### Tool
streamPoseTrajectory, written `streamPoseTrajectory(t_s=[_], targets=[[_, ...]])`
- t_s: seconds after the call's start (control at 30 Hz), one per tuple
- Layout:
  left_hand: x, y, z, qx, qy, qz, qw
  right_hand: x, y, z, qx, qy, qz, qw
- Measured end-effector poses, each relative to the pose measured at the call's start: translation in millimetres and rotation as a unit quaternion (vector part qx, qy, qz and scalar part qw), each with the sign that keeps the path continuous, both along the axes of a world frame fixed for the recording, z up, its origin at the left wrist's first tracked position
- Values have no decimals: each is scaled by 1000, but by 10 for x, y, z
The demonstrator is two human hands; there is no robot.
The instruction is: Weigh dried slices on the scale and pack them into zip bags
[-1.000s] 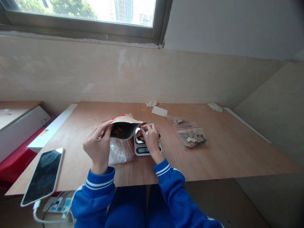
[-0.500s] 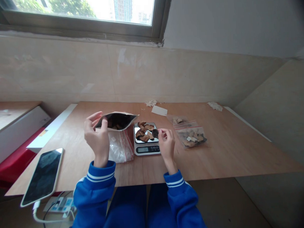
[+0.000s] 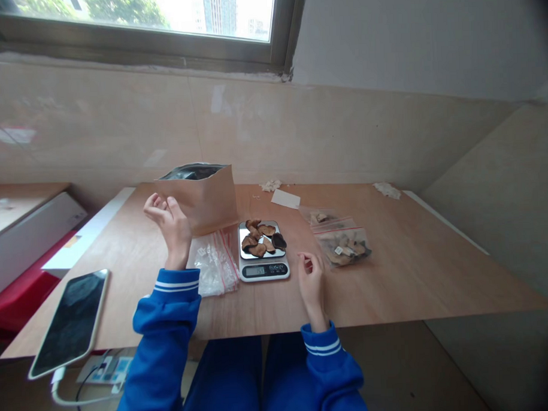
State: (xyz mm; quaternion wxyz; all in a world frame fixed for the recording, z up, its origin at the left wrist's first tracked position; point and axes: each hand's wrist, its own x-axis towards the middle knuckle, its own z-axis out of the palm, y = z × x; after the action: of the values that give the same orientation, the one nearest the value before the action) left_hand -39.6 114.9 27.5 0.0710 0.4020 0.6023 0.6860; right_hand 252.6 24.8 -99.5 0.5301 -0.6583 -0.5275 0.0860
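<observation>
Plywood table point(image 3: 393, 273) is set against a tiled wall below a window. On it a scale point(image 3: 263, 261) carries dried slices point(image 3: 261, 237). Left of the scale, a kraft bag point(image 3: 202, 196) is stood upright, open-topped; the left hand point(image 3: 167, 224) is seen beside it, fingers loosely curled, released. Right of the scale, the right hand point(image 3: 311, 279) is held with fingers loosely curled, nothing gripped.
</observation>
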Motion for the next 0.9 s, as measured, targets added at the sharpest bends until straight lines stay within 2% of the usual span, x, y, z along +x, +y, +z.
streamPoseTrajectory(t_s=[0.1, 0.17, 0.3, 0.37, 0.43, 0.53, 0.63, 0.77, 0.83, 0.9], targets=[[9, -206, -254, -58, 29, 1, 998, -3, 0, 0, 0, 1, 3, 1000], [31, -363, -471, -118, 67, -29, 990, -7, -1, 1, -1, 4, 3, 1000], [161, -616, -861, -246, 141, -149, 947, 0, 1, -26, 0, 6, 5, 1000], [275, -694, -950, -301, 190, -163, 920, 7, 5, -49, 2, 6, 6, 1000], [402, -744, -951, -356, 242, -141, 891, 10, 8, -67, 2, 7, 6, 1000], [560, -779, -864, -420, 302, -101, 850, 3, 6, -76, 0, 9, 7, 1000], [626, -786, -792, -450, 329, -91, 825, -6, -1, -71, 1, 13, 11, 1000], [577, -784, -790, -440, 323, -103, 832, -8, -21, -35, 3, 12, 15, 1000], [532, -792, -792, -414, 306, -104, 851, -31, -47, 27, 10, 7, 17, 1000], [496, -817, -764, -357, 290, -106, 882, -101, -89, 138, 27, -2, 30, 999]])
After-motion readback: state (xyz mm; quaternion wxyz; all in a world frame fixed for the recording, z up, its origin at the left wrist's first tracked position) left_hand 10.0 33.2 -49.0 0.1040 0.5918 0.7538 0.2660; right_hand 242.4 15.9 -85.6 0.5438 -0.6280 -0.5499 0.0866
